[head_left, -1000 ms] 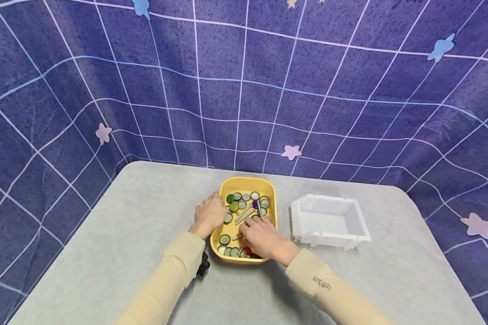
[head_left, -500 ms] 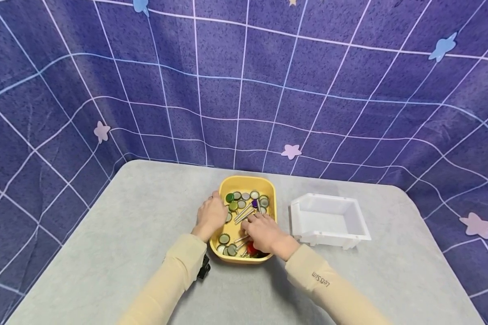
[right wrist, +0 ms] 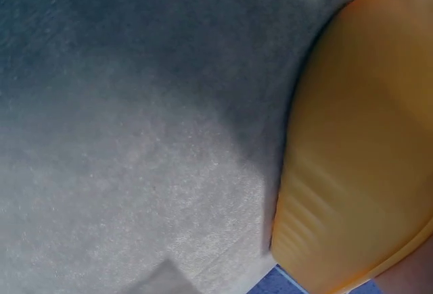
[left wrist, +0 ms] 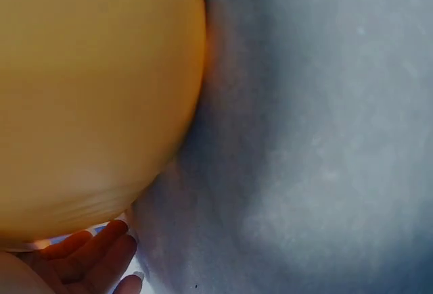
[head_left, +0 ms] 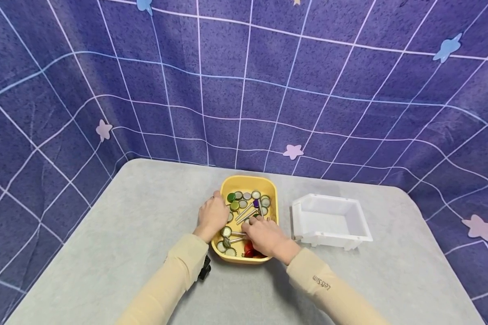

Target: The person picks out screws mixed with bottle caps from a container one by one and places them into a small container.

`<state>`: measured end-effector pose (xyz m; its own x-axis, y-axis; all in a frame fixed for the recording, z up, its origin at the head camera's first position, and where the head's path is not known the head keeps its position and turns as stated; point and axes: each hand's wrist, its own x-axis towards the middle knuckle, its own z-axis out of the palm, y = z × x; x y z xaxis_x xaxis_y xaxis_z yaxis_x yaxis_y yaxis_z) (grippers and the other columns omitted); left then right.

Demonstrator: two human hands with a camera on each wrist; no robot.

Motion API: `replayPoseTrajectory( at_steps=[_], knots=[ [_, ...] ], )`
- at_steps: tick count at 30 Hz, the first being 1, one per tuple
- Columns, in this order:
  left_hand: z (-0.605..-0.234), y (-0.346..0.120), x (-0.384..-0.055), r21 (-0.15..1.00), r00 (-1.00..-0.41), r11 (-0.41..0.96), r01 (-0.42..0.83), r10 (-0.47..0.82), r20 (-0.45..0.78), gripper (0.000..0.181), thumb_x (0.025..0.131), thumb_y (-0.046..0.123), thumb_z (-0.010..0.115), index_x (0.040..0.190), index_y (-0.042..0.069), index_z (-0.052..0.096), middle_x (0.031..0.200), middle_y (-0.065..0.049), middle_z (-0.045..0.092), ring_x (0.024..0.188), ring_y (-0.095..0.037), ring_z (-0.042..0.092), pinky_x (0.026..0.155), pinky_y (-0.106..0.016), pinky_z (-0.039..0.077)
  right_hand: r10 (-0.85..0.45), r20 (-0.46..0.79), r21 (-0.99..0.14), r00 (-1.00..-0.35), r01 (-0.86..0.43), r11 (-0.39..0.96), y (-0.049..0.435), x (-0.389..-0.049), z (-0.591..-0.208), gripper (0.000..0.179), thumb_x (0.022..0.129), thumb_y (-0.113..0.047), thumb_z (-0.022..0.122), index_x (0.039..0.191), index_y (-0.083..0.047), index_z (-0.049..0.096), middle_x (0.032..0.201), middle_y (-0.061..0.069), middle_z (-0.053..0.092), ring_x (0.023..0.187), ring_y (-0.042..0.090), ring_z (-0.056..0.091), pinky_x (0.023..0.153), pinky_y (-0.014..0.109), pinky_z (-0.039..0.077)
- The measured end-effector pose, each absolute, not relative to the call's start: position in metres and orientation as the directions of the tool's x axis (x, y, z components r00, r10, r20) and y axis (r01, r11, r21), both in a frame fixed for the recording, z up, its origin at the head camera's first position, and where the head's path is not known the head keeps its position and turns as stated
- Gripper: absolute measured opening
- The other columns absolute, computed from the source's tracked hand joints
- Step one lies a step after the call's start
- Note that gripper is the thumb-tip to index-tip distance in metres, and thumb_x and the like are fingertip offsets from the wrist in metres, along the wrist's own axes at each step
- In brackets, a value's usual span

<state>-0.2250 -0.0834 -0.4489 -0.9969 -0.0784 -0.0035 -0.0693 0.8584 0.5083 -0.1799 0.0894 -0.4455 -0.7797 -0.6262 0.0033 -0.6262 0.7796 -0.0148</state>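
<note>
A yellow tub (head_left: 249,180) holds bottle caps and slim silver rods (head_left: 245,213) that look like bolts or nails. My left hand (head_left: 213,215) grips its left wall, thumb at the rim; the left wrist view shows fingers (left wrist: 101,257) along the outside. Inside, on the right, my right hand (head_left: 264,234) reaches down with bent fingers among the caps and rods. Its fingertips are hidden, so I cannot tell whether they hold anything. A green cap (head_left: 231,197) and a purple cap (head_left: 256,203) lie toward the back, red caps (head_left: 249,249) at the front.
To the right of the tub stands a white plastic bin (head_left: 329,221) on the grey table (head_left: 154,198). Behind the table hangs a purple curtain (head_left: 227,90) with a grid and stars. A black device (head_left: 204,268) sits under the left wrist.
Under my right hand, caps and rods at the tub's front have shifted; the red caps show more and the rods lie differently. My left hand has stayed at the left wall.
</note>
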Motion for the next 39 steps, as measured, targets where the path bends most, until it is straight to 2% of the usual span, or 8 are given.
replayPoseTrajectory(
  at_steps=[7, 12, 20, 31, 39],
  knots=[
    [-0.45, -0.083, -0.225, 0.522, -0.996, 0.85, -0.077, -0.089, -0.001, 0.026, 0.096, 0.018, 0.045, 0.115, 0.0, 0.05, 0.098, -0.019, 0.066, 0.094, -0.04, 0.067, 0.083, -0.051, 0.053, -0.62, 0.076, -0.084, -0.781, -0.625, 0.776, 0.089, -0.18, -0.445, 0.018, 0.1, -0.035, 0.055, 0.095, -0.019, 0.061, 0.089, 0.001, 0.068, 0.077, 0.025, 0.065, 0.055, 0.039, 0.051],
    [-0.45, -0.081, -0.225, 0.541, -0.995, 0.836, -0.09, -0.1, -0.011, 0.028, 0.096, 0.019, 0.046, 0.118, 0.001, 0.05, 0.1, -0.018, 0.067, 0.095, -0.039, 0.067, 0.084, -0.051, 0.052, -0.606, 0.138, -0.114, -0.783, -0.62, 0.776, 0.092, -0.18, -0.445, 0.02, 0.099, -0.032, 0.058, 0.087, -0.016, 0.055, 0.078, 0.002, 0.065, 0.069, 0.025, 0.065, 0.051, 0.039, 0.048],
    [-0.45, -0.078, -0.227, 0.542, -0.995, 0.836, -0.087, -0.097, -0.009, 0.029, 0.095, 0.017, 0.046, 0.118, 0.002, 0.051, 0.101, -0.017, 0.067, 0.098, -0.04, 0.067, 0.087, -0.051, 0.052, -0.574, 0.182, -0.165, -0.798, -0.6, 0.783, 0.096, -0.182, -0.446, 0.013, 0.096, -0.02, 0.061, 0.09, -0.012, 0.053, 0.076, 0.004, 0.063, 0.069, 0.028, 0.066, 0.052, 0.041, 0.05],
    [-0.452, -0.08, -0.226, 0.535, -0.995, 0.839, -0.097, -0.1, -0.025, 0.028, 0.095, 0.018, 0.047, 0.118, 0.002, 0.05, 0.1, -0.018, 0.066, 0.093, -0.039, 0.066, 0.083, -0.052, 0.053, -0.597, 0.25, -0.317, -0.762, -0.647, 0.694, 0.101, -0.185, -0.439, 0.008, 0.093, -0.012, 0.065, 0.095, -0.009, 0.058, 0.071, 0.003, 0.065, 0.063, 0.02, 0.065, 0.056, 0.034, 0.051],
    [-0.453, -0.082, -0.226, 0.537, -0.995, 0.837, -0.1, -0.1, -0.03, 0.029, 0.095, 0.019, 0.045, 0.119, 0.002, 0.049, 0.1, -0.017, 0.066, 0.094, -0.038, 0.066, 0.082, -0.051, 0.053, -0.557, 0.247, -0.404, -0.793, -0.607, 0.684, 0.108, -0.19, -0.427, 0.011, 0.093, -0.016, 0.066, 0.093, -0.008, 0.06, 0.071, -0.002, 0.063, 0.06, 0.008, 0.054, 0.055, 0.023, 0.045]
  ],
)
